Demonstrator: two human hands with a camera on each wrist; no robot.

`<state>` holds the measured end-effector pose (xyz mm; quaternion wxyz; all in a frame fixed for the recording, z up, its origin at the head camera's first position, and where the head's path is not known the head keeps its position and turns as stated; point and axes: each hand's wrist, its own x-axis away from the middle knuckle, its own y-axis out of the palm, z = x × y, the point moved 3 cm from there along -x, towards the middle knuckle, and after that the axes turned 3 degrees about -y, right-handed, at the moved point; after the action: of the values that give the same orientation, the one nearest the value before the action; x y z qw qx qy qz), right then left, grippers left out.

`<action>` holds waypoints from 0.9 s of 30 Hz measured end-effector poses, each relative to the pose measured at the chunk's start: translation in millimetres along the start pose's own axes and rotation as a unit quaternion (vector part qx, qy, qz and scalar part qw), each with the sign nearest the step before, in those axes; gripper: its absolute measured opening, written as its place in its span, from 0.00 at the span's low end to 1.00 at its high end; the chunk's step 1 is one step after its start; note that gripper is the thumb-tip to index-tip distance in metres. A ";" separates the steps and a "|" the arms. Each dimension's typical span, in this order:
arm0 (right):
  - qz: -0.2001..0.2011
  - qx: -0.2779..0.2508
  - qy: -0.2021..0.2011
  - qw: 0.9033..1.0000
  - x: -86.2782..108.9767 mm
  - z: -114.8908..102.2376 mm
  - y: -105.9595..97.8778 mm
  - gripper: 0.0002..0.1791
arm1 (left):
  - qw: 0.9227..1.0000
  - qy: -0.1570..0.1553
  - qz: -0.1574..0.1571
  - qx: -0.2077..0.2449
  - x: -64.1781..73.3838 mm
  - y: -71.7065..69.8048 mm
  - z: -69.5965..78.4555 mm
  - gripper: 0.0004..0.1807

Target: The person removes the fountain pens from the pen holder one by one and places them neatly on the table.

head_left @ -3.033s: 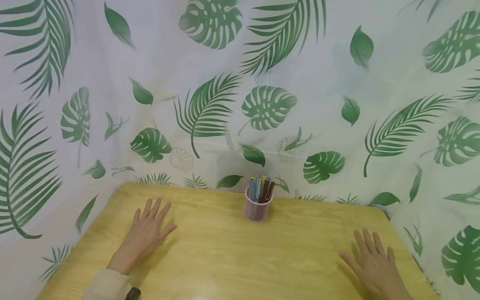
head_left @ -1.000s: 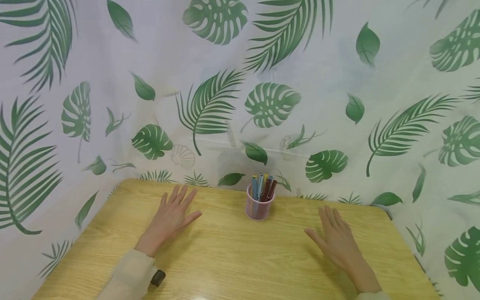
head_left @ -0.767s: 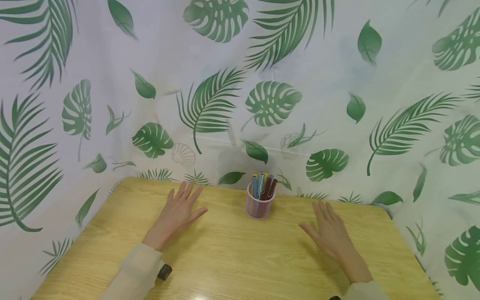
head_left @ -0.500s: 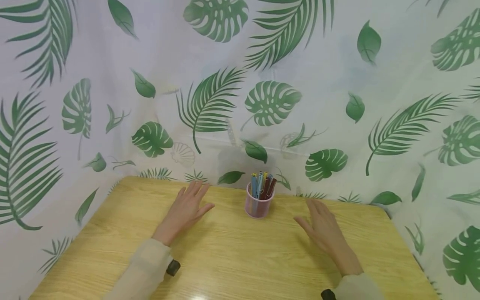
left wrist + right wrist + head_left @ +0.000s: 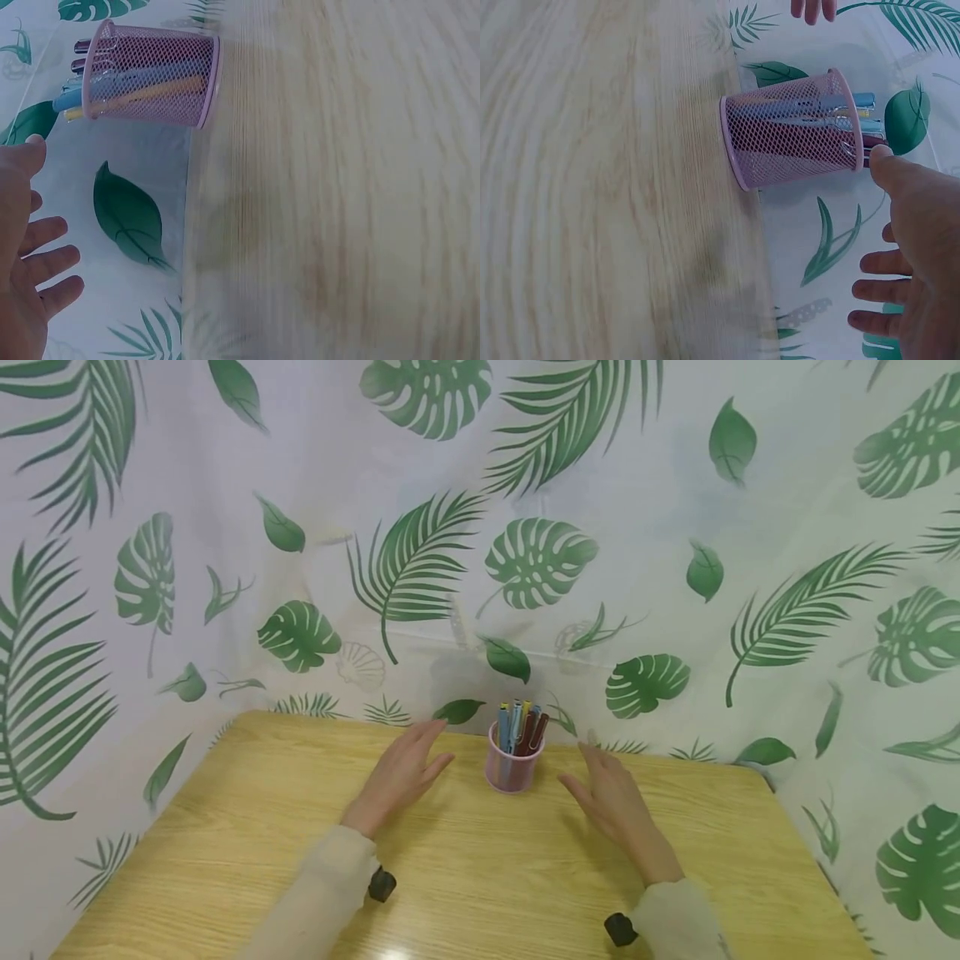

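A pink mesh pen holder [image 5: 512, 774] stands upright near the back edge of the table, with several pens [image 5: 519, 727] in blue, yellow and dark red poking out of its top. To its left is my left hand [image 5: 401, 768], fingers extended and thumb spread toward the holder, a gap between them. On the other side my right hand [image 5: 611, 789] is likewise stretched out, thumb apart from the fingers and pointing at the holder. Both hands hold nothing. In the right wrist view the right thumb [image 5: 892, 166] overlaps the pen ends beside the holder's rim.
The wooden table [image 5: 480, 877] has a light grain. Right behind its back edge hangs a white cloth with green leaf prints [image 5: 540, 564], which also runs along the left and right sides. Small dark devices [image 5: 382, 884] sit at both wrists, below cream sleeves [image 5: 318, 885].
Both hands have come in from the table's sides toward the pen holder, the left one moving right and the right one moving left and away from me. The holder stays in place.
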<state>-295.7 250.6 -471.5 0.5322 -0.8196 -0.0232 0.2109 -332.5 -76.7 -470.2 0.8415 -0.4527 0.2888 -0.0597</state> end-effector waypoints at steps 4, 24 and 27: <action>0.012 -0.006 -0.002 1.000 -7.2 -2.6 6.0 0.37 | 1.000 -0.019 -0.010 0.012 -7.6 10.1 2.9 0.32; 0.026 -0.095 0.010 0.995 -35.8 -15.0 29.3 0.34 | 0.978 -0.123 -0.033 0.163 -37.2 51.3 23.3 0.33; 0.036 -0.115 0.008 0.993 -39.0 -16.1 31.4 0.32 | 0.975 -0.129 -0.032 0.177 -40.8 54.7 26.7 0.33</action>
<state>-331.1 212.9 -481.1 0.4264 -0.8774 -0.0139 0.2195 -360.6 -10.6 -484.8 0.9361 -0.3092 0.1484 -0.0781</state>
